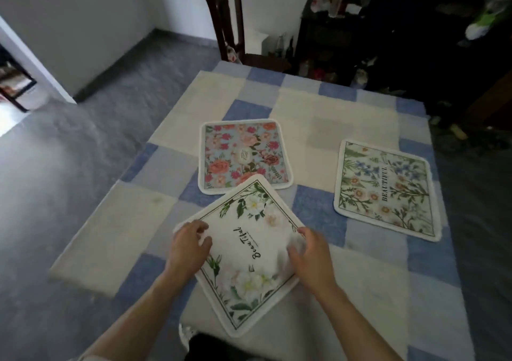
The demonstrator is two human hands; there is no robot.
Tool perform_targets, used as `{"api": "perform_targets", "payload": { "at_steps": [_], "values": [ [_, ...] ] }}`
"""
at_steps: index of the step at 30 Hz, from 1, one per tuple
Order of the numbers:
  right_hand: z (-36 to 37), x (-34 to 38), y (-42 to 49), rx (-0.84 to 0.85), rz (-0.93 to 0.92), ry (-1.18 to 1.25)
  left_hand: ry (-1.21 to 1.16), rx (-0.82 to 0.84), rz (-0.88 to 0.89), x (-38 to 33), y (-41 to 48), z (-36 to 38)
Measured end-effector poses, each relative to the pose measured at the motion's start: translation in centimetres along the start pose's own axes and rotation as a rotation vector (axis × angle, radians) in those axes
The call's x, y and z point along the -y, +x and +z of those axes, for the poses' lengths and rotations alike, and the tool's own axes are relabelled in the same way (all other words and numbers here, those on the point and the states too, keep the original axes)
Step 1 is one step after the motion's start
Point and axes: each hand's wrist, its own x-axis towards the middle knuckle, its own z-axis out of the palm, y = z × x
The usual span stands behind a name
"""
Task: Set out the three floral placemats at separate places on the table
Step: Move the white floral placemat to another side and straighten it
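Three floral placemats lie on the table. A white one with white flowers and "Beautiful" script (249,249) sits nearest me, turned like a diamond. Its far corner overlaps the near edge of a mat with red and pink roses on blue (243,155). My left hand (188,245) grips the white mat's left corner. My right hand (310,252) holds its right corner, where the edge is bunched up. A third mat with blue and peach flowers and "BEAUTIFUL" lettering (388,188) lies apart at the right.
The table wears a blue and cream checked cloth (318,114). A dark wooden chair (227,22) stands at the far end. Dark cluttered shelves (346,28) fill the back right. Grey floor (55,180) runs along the left side.
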Motion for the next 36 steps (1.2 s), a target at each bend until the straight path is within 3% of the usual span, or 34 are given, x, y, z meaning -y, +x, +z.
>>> {"api": "perform_targets", "payload": {
  "at_steps": [12, 19, 25, 36],
  "values": [
    [-0.4, -2.7, 4.4, 0.235, -0.146, -0.291, 0.032, 0.040, -0.501, 0.6, -6.0, 2.8],
    [0.0, -2.4, 4.2, 0.243, -0.146, -0.303, -0.089, -0.005, -0.517, 0.2, -5.9, 3.3],
    [0.1, -2.4, 2.2, 0.199, -0.076, -0.288, -0.118, -0.024, -0.429, 0.8, -5.1, 2.8],
    [0.9, -1.0, -4.6, 0.056, 0.219, -0.240, -0.028, 0.177, -0.152, 1.6, -0.6, 1.4]
  ]
}}
